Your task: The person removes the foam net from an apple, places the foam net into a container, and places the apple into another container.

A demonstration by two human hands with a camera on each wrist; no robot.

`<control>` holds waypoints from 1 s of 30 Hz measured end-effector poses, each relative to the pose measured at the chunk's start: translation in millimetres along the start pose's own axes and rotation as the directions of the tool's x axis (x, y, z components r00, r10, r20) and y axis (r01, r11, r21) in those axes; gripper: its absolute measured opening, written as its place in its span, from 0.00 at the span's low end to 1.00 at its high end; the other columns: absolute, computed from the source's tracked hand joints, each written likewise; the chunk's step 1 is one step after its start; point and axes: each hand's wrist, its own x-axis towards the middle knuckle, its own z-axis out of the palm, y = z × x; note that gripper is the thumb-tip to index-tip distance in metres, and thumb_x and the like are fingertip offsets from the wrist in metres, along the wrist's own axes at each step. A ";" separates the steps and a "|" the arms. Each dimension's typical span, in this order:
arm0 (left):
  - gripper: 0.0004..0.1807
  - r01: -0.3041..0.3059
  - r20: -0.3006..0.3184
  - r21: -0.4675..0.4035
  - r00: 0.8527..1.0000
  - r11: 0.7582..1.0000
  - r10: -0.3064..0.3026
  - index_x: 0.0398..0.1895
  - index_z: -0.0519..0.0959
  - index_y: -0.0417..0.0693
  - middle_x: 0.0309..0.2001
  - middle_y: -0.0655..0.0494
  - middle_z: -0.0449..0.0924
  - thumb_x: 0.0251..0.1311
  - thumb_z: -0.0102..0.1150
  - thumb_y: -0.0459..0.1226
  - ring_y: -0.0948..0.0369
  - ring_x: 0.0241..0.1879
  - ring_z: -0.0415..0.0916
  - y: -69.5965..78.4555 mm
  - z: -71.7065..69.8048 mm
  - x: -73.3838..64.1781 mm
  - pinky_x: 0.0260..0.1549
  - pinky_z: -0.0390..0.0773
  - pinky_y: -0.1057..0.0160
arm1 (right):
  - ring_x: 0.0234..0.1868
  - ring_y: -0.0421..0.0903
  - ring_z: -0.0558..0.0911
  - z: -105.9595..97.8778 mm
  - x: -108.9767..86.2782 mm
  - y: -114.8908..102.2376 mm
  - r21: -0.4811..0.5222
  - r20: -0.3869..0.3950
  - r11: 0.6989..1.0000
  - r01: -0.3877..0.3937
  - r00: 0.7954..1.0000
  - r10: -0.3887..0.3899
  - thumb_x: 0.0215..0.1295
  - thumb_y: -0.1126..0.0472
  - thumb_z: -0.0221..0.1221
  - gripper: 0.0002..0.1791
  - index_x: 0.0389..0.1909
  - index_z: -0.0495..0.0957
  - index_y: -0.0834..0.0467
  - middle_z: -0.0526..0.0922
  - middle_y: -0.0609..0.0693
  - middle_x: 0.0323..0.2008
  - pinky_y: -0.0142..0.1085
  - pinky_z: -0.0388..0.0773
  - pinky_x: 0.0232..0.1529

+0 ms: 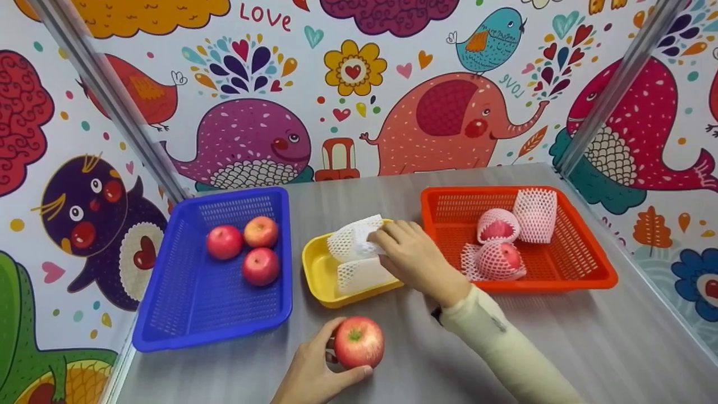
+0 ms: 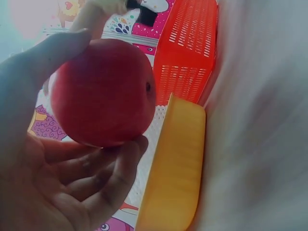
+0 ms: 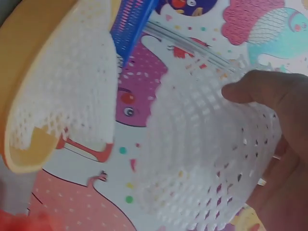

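Observation:
Near the front of the table my left hand grips a red apple, thumb on one side and fingers on the other. In the left wrist view the apple fills the space between thumb and fingertips. Over the yellow basket my right hand pinches a white foam net sleeve. The right wrist view shows this net between thumb and fingers, raised beside the basket. Another white foam net lies in the yellow basket.
At the left stands a blue basket with three apples. An orange-red basket at the right holds apples in pink foam nets and an upright pink net. Patterned wall panels enclose the table's back and sides.

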 end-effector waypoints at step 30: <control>0.46 -0.083 -0.044 0.012 0.996 0.996 0.084 0.64 0.72 0.50 0.47 0.59 0.80 0.44 0.75 0.62 0.65 0.38 0.77 -3.8 6.4 0.7 0.33 0.82 0.61 | 0.50 0.53 0.79 16.2 -31.4 -4.6 0.073 0.302 0.975 -0.209 0.937 0.178 0.69 0.45 0.61 0.26 0.59 0.75 0.59 0.81 0.53 0.48 0.48 0.73 0.58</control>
